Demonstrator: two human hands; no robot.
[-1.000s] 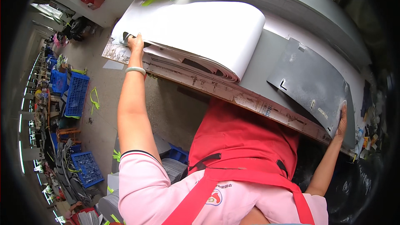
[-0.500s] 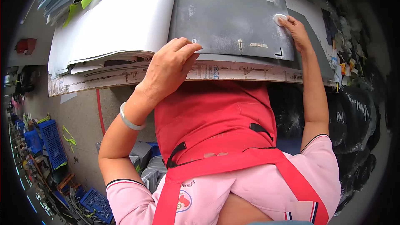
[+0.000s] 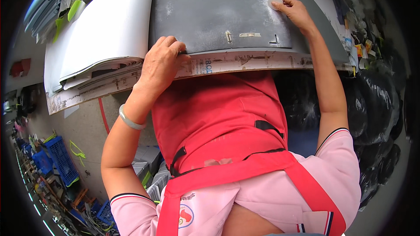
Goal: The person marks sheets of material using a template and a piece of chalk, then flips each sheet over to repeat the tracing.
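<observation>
A dark grey sheet [image 3: 218,15] with small cut-outs and chalk marks lies flat on the worktable [image 3: 245,60]. My left hand [image 3: 162,63] rests on its near left corner at the table's edge, fingers curled, pressing it down. My right hand [image 3: 296,12] is at the sheet's far right corner and pinches a small white round piece of chalk [image 3: 274,2] against the sheet. A thick stack of white sheets [image 3: 105,30] curls over to the left of the grey sheet.
Black bags [image 3: 376,113] are piled under the table on the right. Blue plastic crates [image 3: 61,159] stand on the floor at lower left. Small coloured items [image 3: 361,50] lie along the table's right end. Green tags [image 3: 72,11] stick out of stacked sheets at upper left.
The view has swung to centre on the grey sheet. My left hand left the white stack and came to the grey sheet's near corner; my right hand stays at the far corner with the chalk.
</observation>
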